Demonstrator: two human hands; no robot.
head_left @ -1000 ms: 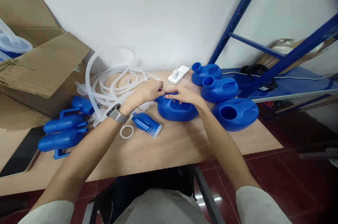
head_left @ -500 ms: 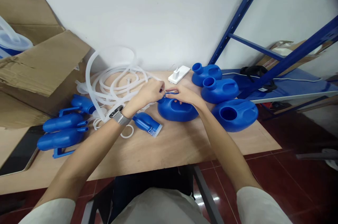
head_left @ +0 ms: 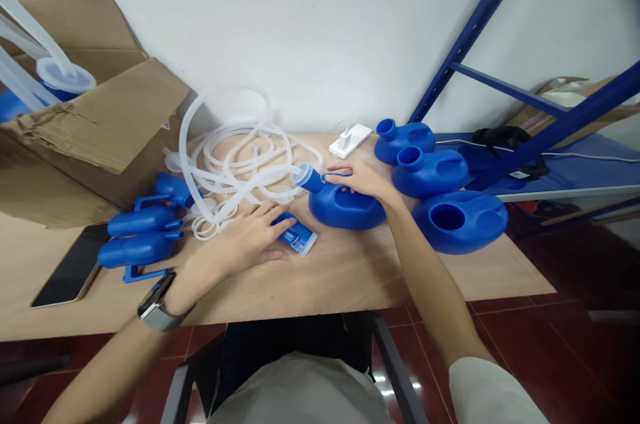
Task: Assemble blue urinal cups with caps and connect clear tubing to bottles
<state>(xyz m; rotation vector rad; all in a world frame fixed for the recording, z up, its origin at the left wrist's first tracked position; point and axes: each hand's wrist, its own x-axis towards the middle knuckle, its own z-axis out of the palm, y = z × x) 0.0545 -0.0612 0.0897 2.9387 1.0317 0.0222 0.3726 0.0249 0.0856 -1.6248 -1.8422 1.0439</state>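
Blue plastic is all over the wooden table [head_left: 325, 277]. My right hand [head_left: 361, 181] lies on top of a blue bottle [head_left: 345, 209] in the middle of the table. The fingers reach toward the bottle's neck [head_left: 307, 179], which tilts up to the left, but I cannot tell if they grip it. My left hand [head_left: 245, 242] is flat on the table with its fingers spread, and the tips touch a small blue piece [head_left: 299, 236] just left of the bottle. White tubes [head_left: 235, 157] lie in loops behind my left hand. Three more blue bottles [head_left: 463, 219] sit in a row on the right. Blue handle parts [head_left: 140, 241] and a phone [head_left: 70, 269] lie far left, by a cardboard box [head_left: 90, 127].
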